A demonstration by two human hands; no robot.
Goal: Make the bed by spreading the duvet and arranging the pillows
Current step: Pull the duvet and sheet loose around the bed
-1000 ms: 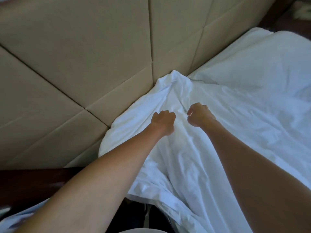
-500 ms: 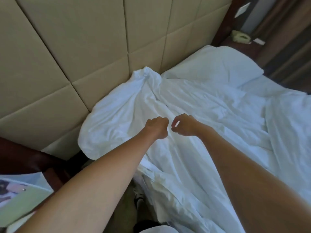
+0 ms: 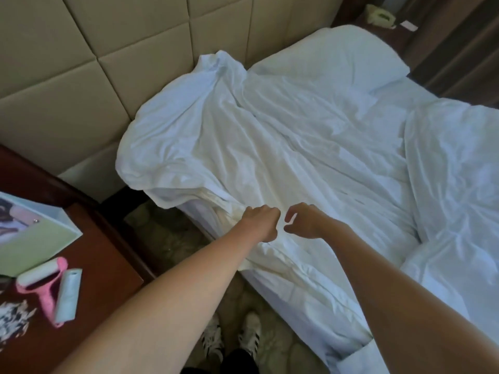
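The white duvet (image 3: pixel 283 136) lies rumpled across the bed, bunched toward the padded headboard (image 3: pixel 81 63), with a pillow (image 3: pixel 332 55) at the bed's far head corner. At the near side edge, your left hand (image 3: pixel 260 221) grips a fold of duvet in a fist, and beside it your right hand (image 3: pixel 305 220) curls loosely, thumb and fingers apart; whether it holds fabric, you cannot tell.

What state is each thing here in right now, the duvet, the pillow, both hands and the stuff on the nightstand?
Duvet: rumpled, bunched against the headboard.
Pillow: flat at the bed's head.
Left hand: fisted, gripping the duvet's edge.
Right hand: fingers curled at the duvet; grip unclear.
Lint roller: lying on the nightstand.
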